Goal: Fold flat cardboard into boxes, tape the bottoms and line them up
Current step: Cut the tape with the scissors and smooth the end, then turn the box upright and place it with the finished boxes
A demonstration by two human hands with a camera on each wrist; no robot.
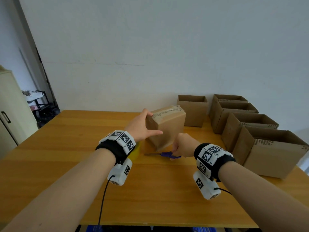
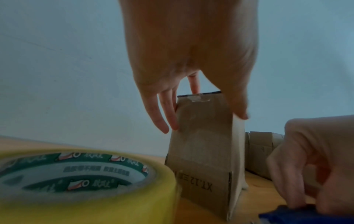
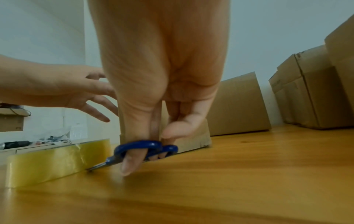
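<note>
A folded cardboard box (image 1: 168, 126) stands on the wooden table (image 1: 66, 148) with its taped bottom facing up. My left hand (image 1: 143, 126) rests on its upper left corner, fingers spread and nearly straight, thumb across the near face; in the left wrist view the fingers (image 2: 168, 115) lie along the box (image 2: 203, 151). My right hand (image 1: 182, 144) is low at the box's near corner and holds blue scissors (image 1: 167, 154), thumb through one handle loop (image 3: 145, 149), blades on the table. A yellow tape roll (image 2: 86, 189) lies flat under my left wrist.
Several open-topped boxes stand in a row along the right edge (image 1: 270, 151), and one more (image 1: 192, 111) sits behind the box I touch. A cream cabinet (image 1: 10, 111) stands left of the table. Blue crates (image 1: 93, 229) show below the front edge.
</note>
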